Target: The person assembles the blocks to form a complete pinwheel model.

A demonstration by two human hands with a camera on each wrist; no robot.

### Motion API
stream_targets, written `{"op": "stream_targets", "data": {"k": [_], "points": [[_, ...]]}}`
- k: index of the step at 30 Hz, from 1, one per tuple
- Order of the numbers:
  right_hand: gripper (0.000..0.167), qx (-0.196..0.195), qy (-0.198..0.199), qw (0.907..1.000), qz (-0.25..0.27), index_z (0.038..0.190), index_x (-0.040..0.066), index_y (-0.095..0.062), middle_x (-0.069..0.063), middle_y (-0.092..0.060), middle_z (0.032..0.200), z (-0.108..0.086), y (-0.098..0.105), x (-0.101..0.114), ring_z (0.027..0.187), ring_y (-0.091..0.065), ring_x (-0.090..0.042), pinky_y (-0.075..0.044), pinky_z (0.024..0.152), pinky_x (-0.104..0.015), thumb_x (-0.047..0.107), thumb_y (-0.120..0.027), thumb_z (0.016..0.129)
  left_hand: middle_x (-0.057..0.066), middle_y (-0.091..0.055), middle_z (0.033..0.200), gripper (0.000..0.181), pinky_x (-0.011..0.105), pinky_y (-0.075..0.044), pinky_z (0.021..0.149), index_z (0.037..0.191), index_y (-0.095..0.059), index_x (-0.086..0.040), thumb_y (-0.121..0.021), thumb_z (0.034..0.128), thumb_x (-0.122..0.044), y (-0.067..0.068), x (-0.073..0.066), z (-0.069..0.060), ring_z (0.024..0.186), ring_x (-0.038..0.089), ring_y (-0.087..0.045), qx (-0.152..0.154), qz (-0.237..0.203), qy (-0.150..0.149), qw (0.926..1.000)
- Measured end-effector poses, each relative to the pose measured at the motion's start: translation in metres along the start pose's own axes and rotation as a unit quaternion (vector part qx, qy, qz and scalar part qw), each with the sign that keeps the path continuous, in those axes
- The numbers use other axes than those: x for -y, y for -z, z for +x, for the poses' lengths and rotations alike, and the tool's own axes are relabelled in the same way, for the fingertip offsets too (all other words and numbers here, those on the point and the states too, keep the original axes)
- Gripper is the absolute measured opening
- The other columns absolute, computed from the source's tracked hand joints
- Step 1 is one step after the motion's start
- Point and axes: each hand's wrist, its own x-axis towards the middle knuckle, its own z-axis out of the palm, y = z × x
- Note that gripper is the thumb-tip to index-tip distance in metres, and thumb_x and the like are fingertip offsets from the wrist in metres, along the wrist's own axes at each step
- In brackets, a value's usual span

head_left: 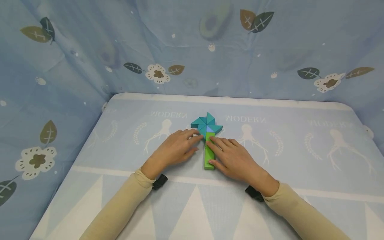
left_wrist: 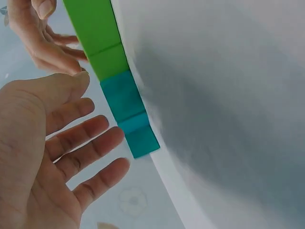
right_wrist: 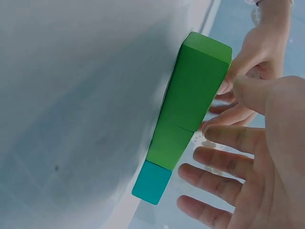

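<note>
On the table lies a pinwheel of teal triangular blocks (head_left: 201, 122) with one pale blue triangle (head_left: 209, 129). A column of green blocks (head_left: 209, 156) runs down from it toward the person. My left hand (head_left: 178, 146) is at the left of the join, its fingertips close to the teal blocks. Spread fingers of my right hand (head_left: 232, 156) rest along the right side of the green column, touching it. In the left wrist view the teal side faces (left_wrist: 126, 98) continue in line from the green ones (left_wrist: 95, 28). The right wrist view shows two green pieces (right_wrist: 193, 86) end to end, then teal (right_wrist: 152, 183).
A pale blue printed cloth (head_left: 126, 133) covers the table. Behind and to the left hangs a blue fabric curtain (head_left: 192, 43) with leaves and flowers. Dark wrist devices (head_left: 160, 182) sit beneath both wrists.
</note>
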Motion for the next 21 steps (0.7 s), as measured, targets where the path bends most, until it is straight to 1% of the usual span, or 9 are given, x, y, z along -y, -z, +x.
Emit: {"op": "stream_targets", "data": {"k": [3,6,11,14,17,21], "points": [[0.055,-0.006,0.0,1.0,-0.001,0.139,0.008,-0.054,-0.01,-0.052,0.143,0.002,0.0,0.0,0.123,-0.056,-0.029,-0.048,0.098,-0.046,0.044,-0.057,0.097,0.005,-0.063,0.124,0.041,0.039,-0.052,0.091,0.132,-0.062,-0.01,-0.065,0.0953,-0.028,0.004,0.005,-0.003,0.11,0.022,-0.063,-0.01,0.006,0.021,0.9997],[0.054,-0.01,-0.002,0.9999,0.0,0.138,0.009,-0.055,-0.011,-0.052,0.143,0.003,0.0,0.0,0.121,-0.057,-0.029,-0.048,0.097,-0.045,0.043,-0.058,0.096,0.005,-0.065,0.117,0.039,0.038,-0.052,0.086,0.13,-0.063,-0.01,-0.065,0.0949,-0.027,0.006,0.01,-0.005,0.102,0.02,-0.064,-0.022,0.016,0.039,0.9989],[0.053,-0.007,-0.008,0.9999,0.005,0.139,0.01,-0.054,-0.011,-0.051,0.144,0.003,0.0,-0.001,0.122,-0.057,-0.029,-0.047,0.099,-0.046,0.042,-0.057,0.097,0.004,-0.066,0.114,0.04,0.037,-0.051,0.08,0.131,-0.063,-0.011,-0.065,0.0953,-0.029,0.011,0.016,-0.008,0.099,0.021,-0.062,-0.034,0.031,0.057,0.9973],[0.053,-0.006,-0.016,0.9998,0.007,0.139,0.01,-0.053,-0.011,-0.05,0.145,0.002,0.001,-0.005,0.123,-0.056,-0.03,-0.047,0.1,-0.046,0.042,-0.057,0.097,0.004,-0.065,0.115,0.04,0.037,-0.05,0.081,0.132,-0.063,-0.011,-0.064,0.0958,-0.029,0.014,0.019,-0.008,0.101,0.021,-0.061,-0.031,0.03,0.074,0.9963],[0.054,-0.002,-0.03,0.9995,0.011,0.141,0.01,-0.051,-0.012,-0.049,0.146,-0.001,0.005,-0.012,0.125,-0.055,-0.031,-0.045,0.102,-0.048,0.042,-0.057,0.098,0.004,-0.064,0.116,0.041,0.039,-0.051,0.085,0.132,-0.062,-0.01,-0.064,0.0954,-0.028,0.017,0.024,-0.01,0.102,0.022,-0.061,-0.037,0.024,0.091,0.9949],[0.057,0.002,-0.066,0.9974,0.028,0.144,0.009,-0.048,-0.015,-0.045,0.148,-0.012,0.014,-0.032,0.128,-0.051,-0.035,-0.042,0.104,-0.052,0.04,-0.057,0.098,0.007,-0.063,0.119,0.042,0.043,-0.052,0.089,0.133,-0.061,-0.009,-0.065,0.095,-0.027,0.023,0.036,-0.018,0.105,0.025,-0.061,-0.05,0.022,0.109,0.9925]]}}
